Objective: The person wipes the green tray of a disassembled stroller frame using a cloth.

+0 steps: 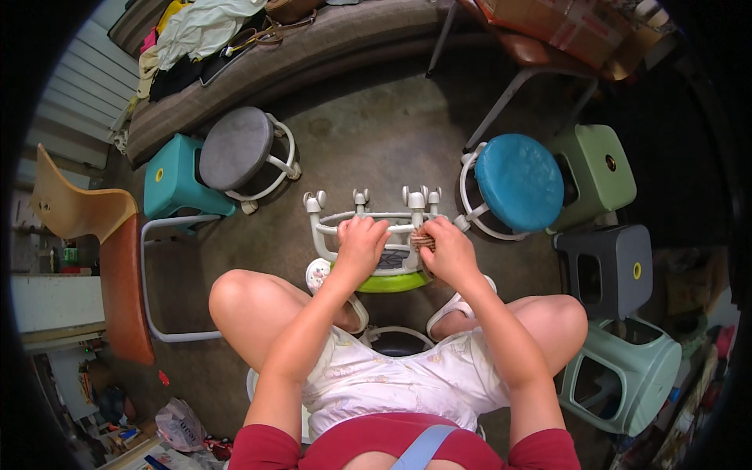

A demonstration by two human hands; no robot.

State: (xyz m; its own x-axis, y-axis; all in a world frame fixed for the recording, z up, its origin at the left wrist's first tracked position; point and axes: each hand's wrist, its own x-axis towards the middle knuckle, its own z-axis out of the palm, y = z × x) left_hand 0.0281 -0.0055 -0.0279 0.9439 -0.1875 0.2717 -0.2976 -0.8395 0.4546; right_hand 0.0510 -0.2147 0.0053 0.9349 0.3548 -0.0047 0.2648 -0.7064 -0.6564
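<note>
A small rolling stool (pixel 319 236) stands upside down between my feet, with its white metal frame and caster wheels pointing up. Its lime-green seat (pixel 393 284) faces the floor. My left hand (pixel 359 245) grips the white ring of the frame on the left side. In my right hand (pixel 449 249) is a bunched brown striped cloth (pixel 423 239), pressed against the frame leg under one caster. My fingers hide part of the ring and cloth.
A grey rolling stool (pixel 237 148) and teal plastic stool (pixel 170 176) stand left, near a wooden chair (pixel 120 276). To the right are a blue rolling stool (pixel 519 182) and several plastic stools (pixel 605 176). A sofa (pixel 329 41) holding clothes runs behind.
</note>
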